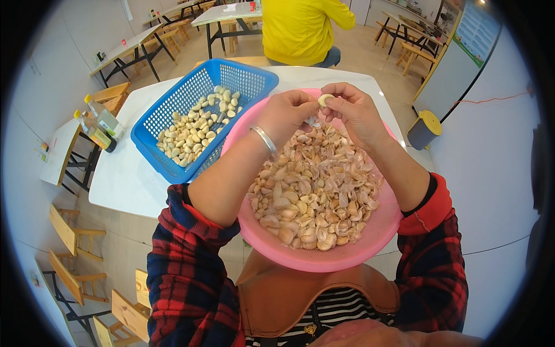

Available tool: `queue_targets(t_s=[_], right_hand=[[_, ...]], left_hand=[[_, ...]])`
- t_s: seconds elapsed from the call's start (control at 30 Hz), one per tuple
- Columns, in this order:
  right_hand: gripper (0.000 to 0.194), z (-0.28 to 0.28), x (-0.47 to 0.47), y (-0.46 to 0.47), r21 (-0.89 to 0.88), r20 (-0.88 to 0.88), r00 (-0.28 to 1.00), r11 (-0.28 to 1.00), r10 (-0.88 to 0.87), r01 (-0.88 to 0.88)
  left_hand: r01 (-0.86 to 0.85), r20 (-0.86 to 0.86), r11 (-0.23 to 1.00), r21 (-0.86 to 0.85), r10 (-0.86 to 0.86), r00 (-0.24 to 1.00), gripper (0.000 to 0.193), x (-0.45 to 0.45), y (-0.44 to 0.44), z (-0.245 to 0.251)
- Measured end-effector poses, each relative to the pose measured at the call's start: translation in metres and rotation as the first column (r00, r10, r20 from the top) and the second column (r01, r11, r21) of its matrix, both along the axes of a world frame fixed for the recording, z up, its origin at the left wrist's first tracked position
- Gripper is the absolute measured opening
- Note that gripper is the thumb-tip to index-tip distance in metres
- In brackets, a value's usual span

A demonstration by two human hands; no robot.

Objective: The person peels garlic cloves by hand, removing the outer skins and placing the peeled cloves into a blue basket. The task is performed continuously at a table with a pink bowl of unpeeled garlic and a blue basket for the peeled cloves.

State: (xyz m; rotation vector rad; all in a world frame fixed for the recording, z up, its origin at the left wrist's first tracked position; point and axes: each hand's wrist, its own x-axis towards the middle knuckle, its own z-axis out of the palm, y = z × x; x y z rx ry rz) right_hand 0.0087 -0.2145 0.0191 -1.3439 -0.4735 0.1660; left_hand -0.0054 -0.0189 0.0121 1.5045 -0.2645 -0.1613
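Observation:
Both my hands meet above the far part of a round pink plastic colander, which is heaped with unpeeled garlic cloves and loose skins. A pale peeled garlic clove is pinched between the thumb and fingers of my right hand. My left hand, with a silver bangle at its wrist, touches the clove's near side with its fingertips; a bit of whitish skin shows just under them. To the left, a blue plastic basket holds many peeled garlic cloves.
The basket stands on a white table; two bottles with yellow caps are at its left edge. A person in a yellow top sits beyond it. Wooden stools stand at lower left, a lidded bin at right.

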Motion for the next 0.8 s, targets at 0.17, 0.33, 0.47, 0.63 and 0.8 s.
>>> queue_targets(t_s=[0.17,0.33,0.47,0.63,0.8], right_hand=[[0.022,-0.002,0.002,0.0,0.03,-0.027,1.0,1.0,0.01,-0.009],[0.02,-0.004,0.005,-0.005,0.196,-0.143,0.98,0.974,0.141,-0.111],[0.018,-0.007,0.009,-0.007,0.277,-0.332,0.934,0.96,0.128,-0.033],[0.015,-0.006,0.004,-0.001,-0.088,-0.153,0.981,0.987,0.12,-0.135],[0.023,-0.011,-0.01,0.009,-0.479,0.383,0.921,0.867,0.065,0.138]], left_hand=[[-0.066,0.101,0.989,0.132,0.053,0.993,0.019,0.004,-0.001,-0.003],[-0.119,-0.05,0.989,-0.083,0.115,0.992,0.016,0.005,0.003,-0.003],[-0.161,-0.231,0.951,-0.263,0.1,0.968,0.022,0.005,0.004,-0.003],[-0.242,-0.357,0.894,-0.378,0.1,0.929,0.033,0.007,0.0,-0.002],[-0.14,-0.342,0.923,-0.358,0.01,0.94,0.036,0.007,-0.001,-0.002]])
